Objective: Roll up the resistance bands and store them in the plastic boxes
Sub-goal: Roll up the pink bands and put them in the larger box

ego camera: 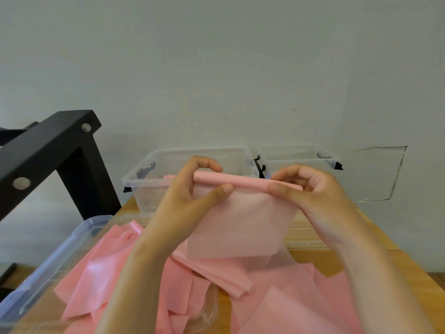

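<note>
I hold a pink resistance band (243,220) up in front of me, its top edge wound into a thin roll. My left hand (190,189) pinches the roll's left end between thumb and curled fingers. My right hand (310,186) pinches the right end the same way. The band's loose part hangs down toward a heap of more pink bands (134,273) on the table. Two clear plastic boxes stand behind my hands by the wall: one on the left (144,182), one on the right (301,155).
A wooden table (313,256) carries everything. A clear lid or bin with a bluish rim (60,256) lies at the left under the heap. A black metal frame (60,150) rises at the left. A pale wall is close behind the boxes.
</note>
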`<state>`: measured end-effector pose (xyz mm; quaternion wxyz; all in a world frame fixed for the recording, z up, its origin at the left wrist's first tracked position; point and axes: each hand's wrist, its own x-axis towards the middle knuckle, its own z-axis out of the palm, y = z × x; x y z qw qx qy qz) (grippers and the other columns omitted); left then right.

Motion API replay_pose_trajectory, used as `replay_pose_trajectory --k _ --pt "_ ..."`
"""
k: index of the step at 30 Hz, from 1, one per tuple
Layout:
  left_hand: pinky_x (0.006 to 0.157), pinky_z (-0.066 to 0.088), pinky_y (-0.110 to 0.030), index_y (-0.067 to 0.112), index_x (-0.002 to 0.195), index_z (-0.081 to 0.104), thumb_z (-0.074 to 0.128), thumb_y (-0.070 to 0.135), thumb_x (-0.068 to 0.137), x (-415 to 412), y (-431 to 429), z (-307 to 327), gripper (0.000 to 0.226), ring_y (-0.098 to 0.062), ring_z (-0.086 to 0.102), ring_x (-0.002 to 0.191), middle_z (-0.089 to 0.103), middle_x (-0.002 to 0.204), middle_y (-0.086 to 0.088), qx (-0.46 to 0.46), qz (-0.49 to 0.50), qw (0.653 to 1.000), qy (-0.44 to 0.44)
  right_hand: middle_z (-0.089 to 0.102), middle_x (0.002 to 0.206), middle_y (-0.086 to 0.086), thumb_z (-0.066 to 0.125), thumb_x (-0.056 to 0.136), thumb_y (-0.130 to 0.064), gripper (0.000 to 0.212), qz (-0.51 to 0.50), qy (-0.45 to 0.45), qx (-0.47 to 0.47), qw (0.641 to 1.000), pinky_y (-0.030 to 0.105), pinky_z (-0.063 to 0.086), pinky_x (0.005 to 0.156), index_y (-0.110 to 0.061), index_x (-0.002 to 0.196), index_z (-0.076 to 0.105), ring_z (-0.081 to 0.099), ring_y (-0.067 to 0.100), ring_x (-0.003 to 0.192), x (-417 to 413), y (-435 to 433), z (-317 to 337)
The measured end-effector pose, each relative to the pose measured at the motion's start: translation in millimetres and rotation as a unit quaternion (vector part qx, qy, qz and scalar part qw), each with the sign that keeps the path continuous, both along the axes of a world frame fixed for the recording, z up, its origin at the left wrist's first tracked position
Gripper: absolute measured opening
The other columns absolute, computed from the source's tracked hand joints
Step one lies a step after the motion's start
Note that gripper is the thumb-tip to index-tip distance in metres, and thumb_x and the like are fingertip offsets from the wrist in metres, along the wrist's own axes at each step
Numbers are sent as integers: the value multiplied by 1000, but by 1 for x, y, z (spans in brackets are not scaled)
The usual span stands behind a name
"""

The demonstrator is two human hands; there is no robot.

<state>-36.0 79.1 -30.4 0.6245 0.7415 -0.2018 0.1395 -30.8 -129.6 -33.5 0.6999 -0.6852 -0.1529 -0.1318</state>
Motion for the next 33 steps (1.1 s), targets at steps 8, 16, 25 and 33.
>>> replay_pose_trajectory --k 8,16,25,33 --pt "56 46 -21 20 95 55 66 13 87 0 -2 2 15 -10 57 66 60 75 8 -46 12 999 -11 69 74 -5 71 80 -12 7 10 38 3 999 20 44 66 -19 84 71 62 7 71 2 1 -2" --pt "55 44 -17 16 89 56 67 10 86 1 -6 1 12 -7 56 62 59 71 8 -34 16 999 -19 68 80 -6 76 65 -18 14 32 13 23 999 25 44 77 -25 77 73 60 8 79 0 -4 1" --pt "53 43 -15 20 88 58 67 26 83 -4 -5 3 12 -5 56 61 61 71 11 -20 13 1000 -9 70 79 -6 73 73 -2 20 7 -34 25 999 13 48 66 -21 78 70 62 7 75 0 -3 2" --pt "56 43 -16 22 97 58 66 31 81 -7 -5 4 20 -8 59 66 60 74 9 -46 -4 999 -1 67 72 -12 76 72 -6 17 -7 -45 -3 999 9 44 60 -21 77 69 59 1 67 -3 -3 5"
